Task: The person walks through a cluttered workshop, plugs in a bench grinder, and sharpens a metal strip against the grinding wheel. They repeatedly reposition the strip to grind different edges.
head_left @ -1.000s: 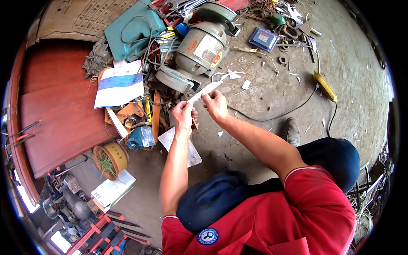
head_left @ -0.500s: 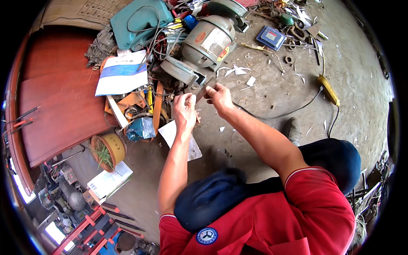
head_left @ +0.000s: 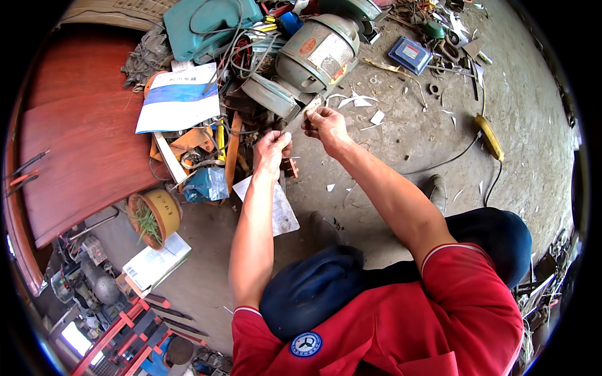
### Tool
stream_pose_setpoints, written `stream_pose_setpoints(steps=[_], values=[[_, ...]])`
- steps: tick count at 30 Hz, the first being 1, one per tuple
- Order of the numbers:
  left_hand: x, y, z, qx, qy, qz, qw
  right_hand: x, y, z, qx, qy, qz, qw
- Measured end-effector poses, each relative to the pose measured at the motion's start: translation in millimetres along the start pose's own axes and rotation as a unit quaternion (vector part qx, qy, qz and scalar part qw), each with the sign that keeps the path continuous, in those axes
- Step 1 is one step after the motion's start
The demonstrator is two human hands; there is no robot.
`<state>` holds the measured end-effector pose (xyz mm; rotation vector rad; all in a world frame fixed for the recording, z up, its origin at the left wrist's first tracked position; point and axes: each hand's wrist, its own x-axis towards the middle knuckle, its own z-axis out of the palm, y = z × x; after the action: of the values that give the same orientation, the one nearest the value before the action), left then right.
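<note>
My left hand (head_left: 271, 151) is pinched closed on the lower end of a thin strip (head_left: 298, 121), hard to make out against the background. Farther forward, my right hand (head_left: 324, 129) grips the strip's upper part with thumb and bent fingers. Just beyond them stands a grey double-wheel bench grinder (head_left: 316, 56), its near wheel guard (head_left: 266, 94) close to the strip's top; whether they touch I cannot tell. Below my left hand lie a small rusty piece (head_left: 290, 167) and a stained white sheet (head_left: 282, 213).
Left are a red-brown wooden board (head_left: 81, 144), a paper booklet (head_left: 175, 106), a teal case (head_left: 207, 34), tools, cables and a potted plant (head_left: 160, 219). Paper scraps, a blue box (head_left: 410, 54) and a yellow corded tool (head_left: 489, 139) lie on the concrete floor (head_left: 520, 125).
Both hands have moved forward toward the grinder, my right hand further. The strip, broad and white a second ago, now shows narrow and duller.
</note>
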<state>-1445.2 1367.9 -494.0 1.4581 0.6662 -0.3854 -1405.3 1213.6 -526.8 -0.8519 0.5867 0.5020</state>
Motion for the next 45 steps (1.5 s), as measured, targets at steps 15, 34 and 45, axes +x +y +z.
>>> stream_pose_setpoints(steps=[15,34,45], values=[[7,3,5,-0.009,0.003,0.007,1.0,4,1,3,-0.005,0.035,-0.027,0.999],[12,-13,-9,-0.025,-0.012,0.011,1.0,0,5,10,-0.029,0.053,-0.038,0.997],[1,-11,-9,-0.048,0.015,0.014,0.999,-2,12,13,-0.053,0.046,-0.033,0.997]])
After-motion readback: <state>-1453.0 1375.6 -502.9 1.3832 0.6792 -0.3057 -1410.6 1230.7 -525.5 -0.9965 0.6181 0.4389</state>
